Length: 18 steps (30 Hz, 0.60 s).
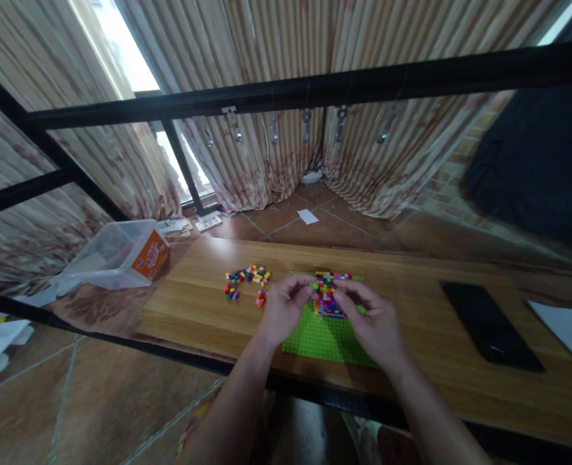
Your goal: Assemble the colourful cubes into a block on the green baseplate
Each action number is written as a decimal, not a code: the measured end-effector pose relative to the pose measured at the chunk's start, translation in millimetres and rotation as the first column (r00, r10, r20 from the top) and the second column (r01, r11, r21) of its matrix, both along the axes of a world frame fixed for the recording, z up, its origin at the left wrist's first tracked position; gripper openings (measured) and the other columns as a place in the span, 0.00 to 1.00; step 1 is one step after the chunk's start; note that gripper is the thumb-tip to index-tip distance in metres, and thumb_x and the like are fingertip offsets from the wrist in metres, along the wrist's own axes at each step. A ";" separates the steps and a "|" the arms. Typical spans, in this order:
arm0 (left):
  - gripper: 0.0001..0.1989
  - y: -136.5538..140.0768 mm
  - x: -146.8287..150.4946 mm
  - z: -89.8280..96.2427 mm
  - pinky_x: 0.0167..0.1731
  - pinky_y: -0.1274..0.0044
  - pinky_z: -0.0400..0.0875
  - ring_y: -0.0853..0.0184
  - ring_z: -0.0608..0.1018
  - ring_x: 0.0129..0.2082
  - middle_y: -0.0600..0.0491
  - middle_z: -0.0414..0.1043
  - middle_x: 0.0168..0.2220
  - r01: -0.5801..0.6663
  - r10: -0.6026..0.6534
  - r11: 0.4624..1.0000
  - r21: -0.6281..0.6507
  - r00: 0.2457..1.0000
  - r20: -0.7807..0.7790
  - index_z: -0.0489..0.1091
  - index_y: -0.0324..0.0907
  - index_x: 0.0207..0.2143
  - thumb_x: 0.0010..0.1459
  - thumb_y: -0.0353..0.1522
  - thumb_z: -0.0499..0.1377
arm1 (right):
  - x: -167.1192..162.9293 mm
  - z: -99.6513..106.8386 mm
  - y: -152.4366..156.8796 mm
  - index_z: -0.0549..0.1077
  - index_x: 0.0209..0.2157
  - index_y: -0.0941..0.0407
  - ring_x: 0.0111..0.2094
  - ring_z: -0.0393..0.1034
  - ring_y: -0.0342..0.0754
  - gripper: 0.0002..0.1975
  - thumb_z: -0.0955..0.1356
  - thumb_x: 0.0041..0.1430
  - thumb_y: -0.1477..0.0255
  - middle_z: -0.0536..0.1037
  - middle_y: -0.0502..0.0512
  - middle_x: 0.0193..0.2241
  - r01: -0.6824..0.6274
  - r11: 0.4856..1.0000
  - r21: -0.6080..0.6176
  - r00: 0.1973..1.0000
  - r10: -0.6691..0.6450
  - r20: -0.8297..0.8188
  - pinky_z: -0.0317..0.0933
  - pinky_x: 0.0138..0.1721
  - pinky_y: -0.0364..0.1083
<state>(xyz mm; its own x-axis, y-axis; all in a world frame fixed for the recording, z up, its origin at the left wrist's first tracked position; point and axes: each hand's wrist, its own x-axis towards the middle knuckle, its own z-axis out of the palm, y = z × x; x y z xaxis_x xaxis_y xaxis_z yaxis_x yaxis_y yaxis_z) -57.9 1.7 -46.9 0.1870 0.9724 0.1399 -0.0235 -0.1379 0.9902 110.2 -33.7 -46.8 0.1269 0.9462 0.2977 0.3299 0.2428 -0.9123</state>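
Two hands are seen over a green baseplate (322, 339) lying flat on the wooden table (412, 290). The left hand (286, 303) and right hand (370, 316) are brought close together above the plate's far half, fingers curled inward toward a multicoloured block of small bricks (328, 294) built on the plate. The block sits between the two hands, at the fingertips; the left fingertips appear to touch its left edge, the right fingertips its right edge. Both hands are pinched at the block, but whether a separate brick is gripped cannot be told at this size.

A loose heap of coloured bricks (245, 279) lies on the table just left of the left hand, apart from the plate. A few stray bricks (260, 299) lie nearer the left hand's knuckles.

A clear plastic bin (108, 255) is tipped on its side off the table's left end, with an orange label (150, 255) on it; the print is too small to be read. A dark flat slab (489, 323) lies on the table well right of the right hand; no writing is visible on it.
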 end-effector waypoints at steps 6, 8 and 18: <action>0.12 -10.7 18.5 -2.5 0.42 0.75 0.74 0.68 0.78 0.38 0.52 0.77 0.37 0.097 -0.093 0.994 0.050 0.991 -0.093 0.71 0.43 0.45 0.58 0.31 0.60 | 4.9 -2.2 -3.7 0.80 0.39 0.51 0.41 0.75 0.51 0.11 0.68 0.60 0.62 0.82 0.53 0.39 -0.045 0.999 0.009 0.998 0.045 0.043 0.67 0.44 0.49; 0.13 -11.3 21.9 -3.0 0.41 0.75 0.74 0.68 0.79 0.37 0.53 0.77 0.36 0.093 -0.087 0.994 0.053 0.992 -0.095 0.70 0.43 0.46 0.58 0.30 0.60 | 11.5 -2.8 -3.0 0.81 0.37 0.50 0.40 0.76 0.51 0.11 0.69 0.60 0.61 0.82 0.53 0.38 -0.042 0.999 0.004 0.998 0.042 0.039 0.68 0.43 0.49; 0.07 14.7 8.1 -24.7 0.38 0.74 0.74 0.66 0.79 0.34 0.50 0.78 0.35 -0.249 0.244 0.968 -0.006 0.953 -0.178 0.74 0.41 0.38 0.56 0.29 0.60 | 65.1 -8.4 8.3 0.81 0.32 0.53 0.38 0.76 0.53 0.12 0.72 0.49 0.60 0.83 0.55 0.34 0.281 0.950 -0.138 0.957 -0.288 -0.033 0.67 0.44 0.53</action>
<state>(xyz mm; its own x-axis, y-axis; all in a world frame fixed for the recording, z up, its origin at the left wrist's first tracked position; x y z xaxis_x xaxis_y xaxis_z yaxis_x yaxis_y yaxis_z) -49.7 16.4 -71.7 -0.0400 0.9943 0.0990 0.1812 -0.0902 0.9793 175.2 -25.3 -55.2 0.4083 0.8987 0.1602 0.3189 0.0241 -0.9475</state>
